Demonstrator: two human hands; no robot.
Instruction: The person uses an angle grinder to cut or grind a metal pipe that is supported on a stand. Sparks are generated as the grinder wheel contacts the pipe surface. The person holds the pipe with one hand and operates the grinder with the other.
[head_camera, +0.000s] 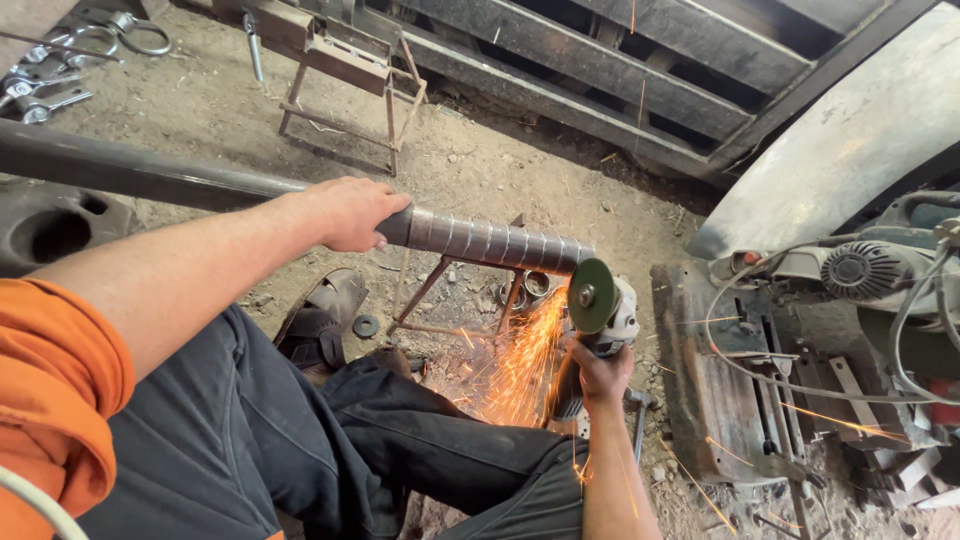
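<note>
At the far left, a cluster of shiny steel rings and clamps lies on the dirt floor, and below them sits a dark cast-metal block with a round hole. A long dark steel pipe runs from the left edge toward the middle, resting on a small stand of thin welded rods. The left hand lies on top of this pipe, its fingers curled closed around it just where the dark length meets a brighter grey section scored with ring-shaped cuts. Behind, further up the floor, stands a rusty little frame stool of angle iron. Under the pipe, a foot in a dark sandal rests on the dirt, with a small flat washer just beside it, and several short cut metal rings lie near the stand's legs.

At the pipe's right end, the green disc of a white-bodied angle grinder touches the metal, and orange sparks spray down and leftward over the person's dark trousers. The right hand grips the grinder's body from below, fingers wrapped tightly around it.

To the right, a rusty flat steel plate lies on the ground, crossed by grey cables. A grey electric machine with a finned motor housing stands at the far right, beneath a curved grey metal panel.
</note>
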